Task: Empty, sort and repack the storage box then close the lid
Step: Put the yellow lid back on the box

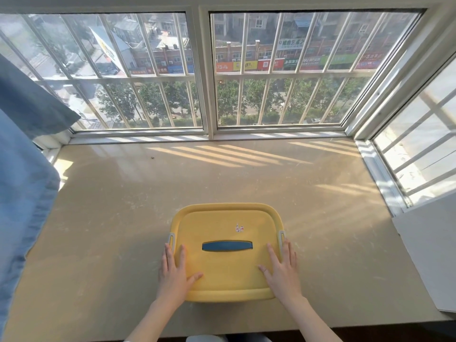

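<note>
Two hands are on the box, I see. L hand lies flat on the left side of the lid, fingers straight & a bit spread, thumb out. R hand lies flat on the right side the same way, outer fingers by the right clip. Box is yellow, lid on, w/ a blue handle in the middle & a small sticker past it. It sits on the sill, near the front edge. Blue curtain hangs at left.
</note>
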